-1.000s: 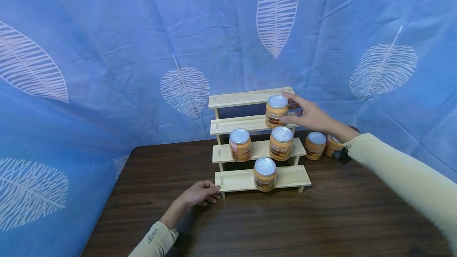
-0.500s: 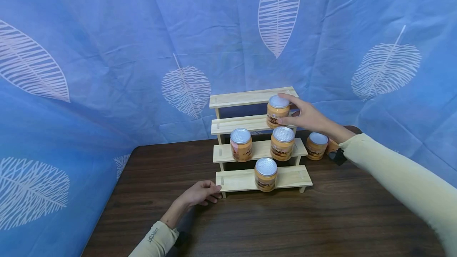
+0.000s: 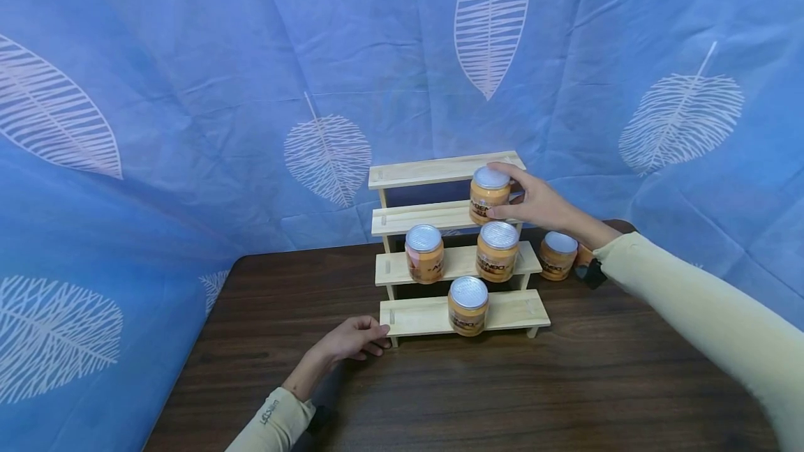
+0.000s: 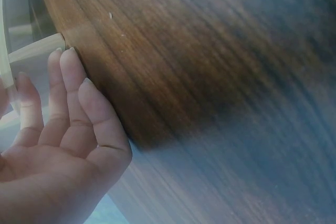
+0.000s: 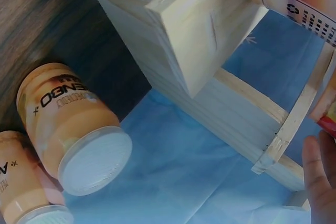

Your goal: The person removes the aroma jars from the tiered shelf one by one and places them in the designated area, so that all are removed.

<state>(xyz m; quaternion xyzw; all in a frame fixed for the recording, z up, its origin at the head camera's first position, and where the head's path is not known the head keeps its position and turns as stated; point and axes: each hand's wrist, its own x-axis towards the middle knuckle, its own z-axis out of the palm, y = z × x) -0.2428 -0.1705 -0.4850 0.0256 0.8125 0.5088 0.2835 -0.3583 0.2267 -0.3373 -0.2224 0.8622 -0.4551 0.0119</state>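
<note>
One jar point(image 3: 486, 202) (upright) in right hand point(image 3: 539, 202)

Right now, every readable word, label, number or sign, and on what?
"EN", an unclear letter, "O": silver-lidded tabletop jar, right wrist view.
"A", beside a small cross: neighbouring jar, cut off.
Too small or blurred to read surely: shelf jars, left cream sleeve.
</note>
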